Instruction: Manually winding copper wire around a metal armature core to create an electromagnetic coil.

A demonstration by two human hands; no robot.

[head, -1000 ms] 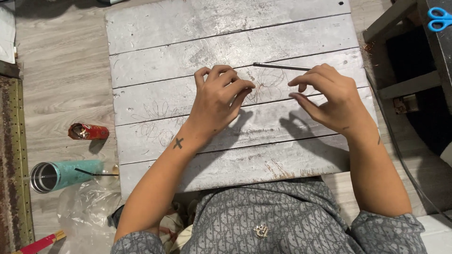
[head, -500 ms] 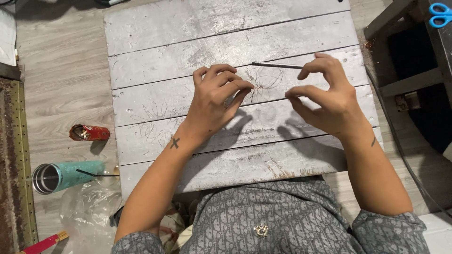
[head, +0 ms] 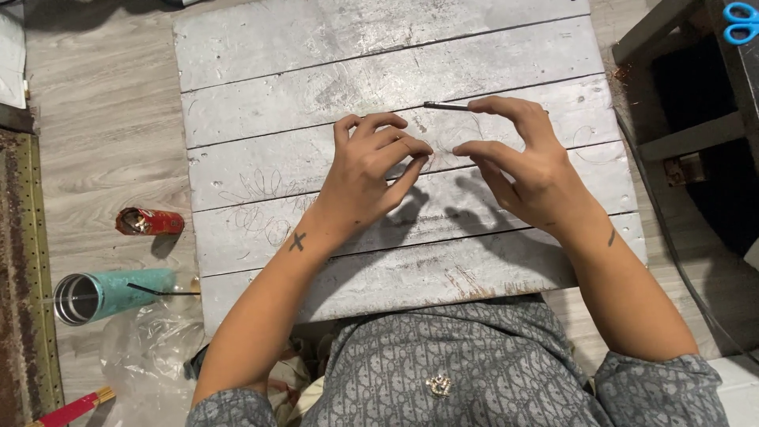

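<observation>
A grey board of weathered planks [head: 316, 47] lies on the floor in front of me, marked with faint scribbles. My left hand [head: 368, 170] rests at its middle, fingers curled and thumb pressed against the forefinger; nothing shows between them. My right hand [head: 526, 162] hovers just to the right, thumb and forefinger spread apart. A thin dark stick [head: 444, 105] lies on the board, its right end under my right forefinger. The two thumbs are a few centimetres apart.
Left of the board are a red can [head: 149, 221] on its side, a teal tumbler [head: 111, 294] lying down with a black straw, and a clear plastic bag [head: 146, 348]. Blue scissors [head: 739, 20] sit on dark furniture at the top right. A cable [head: 680, 261] runs along the right.
My right hand has shifted up and its thumb and forefinger have spread wider. The left hand and the dark stick have barely moved.
</observation>
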